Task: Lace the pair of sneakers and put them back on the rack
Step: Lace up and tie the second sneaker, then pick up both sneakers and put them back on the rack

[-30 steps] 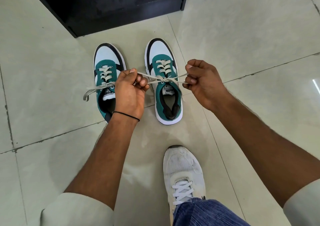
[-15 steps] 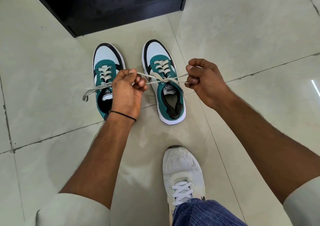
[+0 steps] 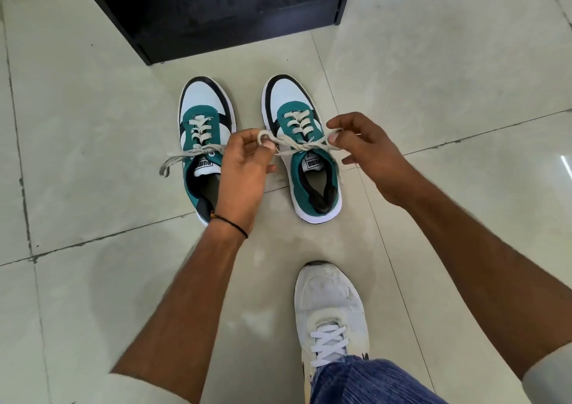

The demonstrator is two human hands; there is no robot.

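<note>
- The right-hand green, white and black suede sneaker (image 3: 305, 143) is seen standing on the pale tiled floor (image 3: 93, 125), toe pointed at the black rack (image 3: 216, 13); its beige flat lace (image 3: 301, 143) is crossed just above the tongue label.
- A small loop of that lace is pinched at the left hand (image 3: 244, 168), thumb and forefinger closed on it, the other fingers curled loosely.
- The other lace end is nipped between thumb and forefinger of the right hand (image 3: 368, 153); the remaining fingers are spread open and hold nothing.
- The step in hand is judged to be the tying of the bow. It is done well if both ends are kept evenly taut, the 2 loops are matched in length, and the knot is drawn down snug against the tongue without the shoe being lifted or dragged.
- The left-hand matching green and white sneaker (image 3: 205, 137) stands just beside it, partly hidden by the left wrist; its lace lies loosely tied, 1 end trailing over the floor.
- The rack is near, beyond both toes, so 2 shoes remain to be put back.
- A worn white shoe (image 3: 331, 307) and blue trouser leg (image 3: 365, 382) are seen nearer the camera.
</note>
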